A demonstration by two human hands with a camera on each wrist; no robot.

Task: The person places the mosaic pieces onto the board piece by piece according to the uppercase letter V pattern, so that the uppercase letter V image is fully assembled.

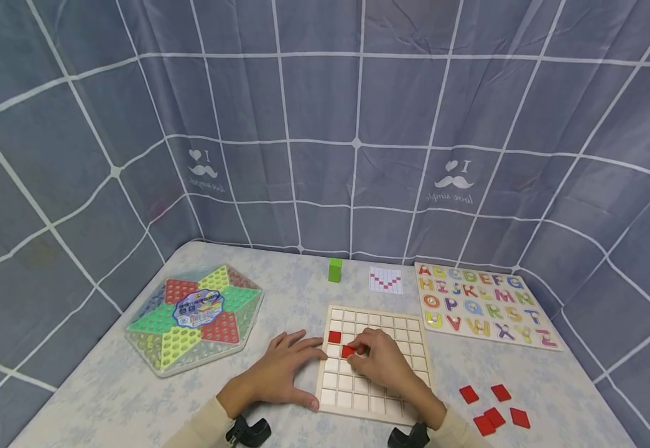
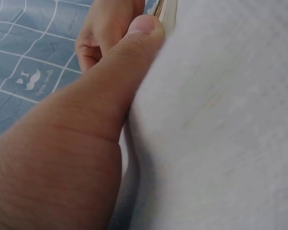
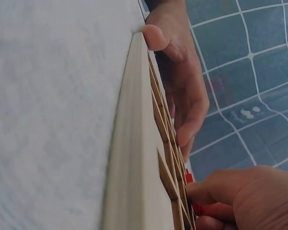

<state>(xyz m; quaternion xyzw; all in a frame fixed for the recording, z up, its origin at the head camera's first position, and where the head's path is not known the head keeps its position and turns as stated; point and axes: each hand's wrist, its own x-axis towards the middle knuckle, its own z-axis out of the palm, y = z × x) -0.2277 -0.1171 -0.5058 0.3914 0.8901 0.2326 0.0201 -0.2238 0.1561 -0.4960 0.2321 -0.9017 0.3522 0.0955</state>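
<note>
A wooden grid board (image 1: 360, 401) with square compartments lies on the table. My right hand (image 1: 383, 362) is over its left part and pinches a red square tile (image 1: 347, 351) between thumb and fingers, low at a compartment in the second column. Whether the tile sits fully in it is hidden by the fingers. Another red tile (image 1: 334, 336) lies in the first column, one row farther back. With fingers spread, my left hand (image 1: 284, 371) rests at the board's left edge, the thumb touching the frame near the front corner; in the right wrist view the left thumb (image 3: 155, 37) shows at that corner.
Several loose red tiles (image 1: 494, 417) lie right of the board. Behind it are a green block (image 1: 334, 270) and a card with a pink V-shaped pattern (image 1: 385, 281). An alphabet board (image 1: 484, 305) lies at the right, a hexagonal game box (image 1: 196, 317) at the left.
</note>
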